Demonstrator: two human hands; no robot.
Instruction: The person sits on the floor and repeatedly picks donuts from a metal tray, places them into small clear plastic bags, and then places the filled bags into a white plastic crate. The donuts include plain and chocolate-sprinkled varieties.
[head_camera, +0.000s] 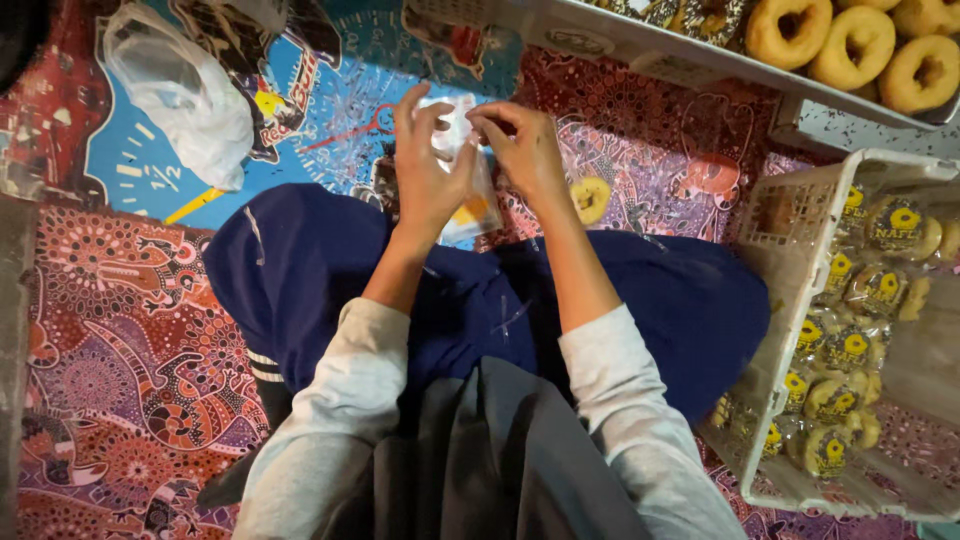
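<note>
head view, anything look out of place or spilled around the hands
One bare doughnut lies loose on the patterned mat, just right of the right hand, while the others sit on the tray or bagged in the white basket.

Dim, warm indoor light. Brightest on doughnut tray top right; corners left of it fall dark. Fingers slightly motion-blurred. Wide-angle bending at edges.

Pale grey sleeves, navy trousers

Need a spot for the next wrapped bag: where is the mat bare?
Free: patterned mat left of the knee, below the white plastic bag. Crowded: the white basket at right, the doughnut tray above, and where both hands work.
</note>
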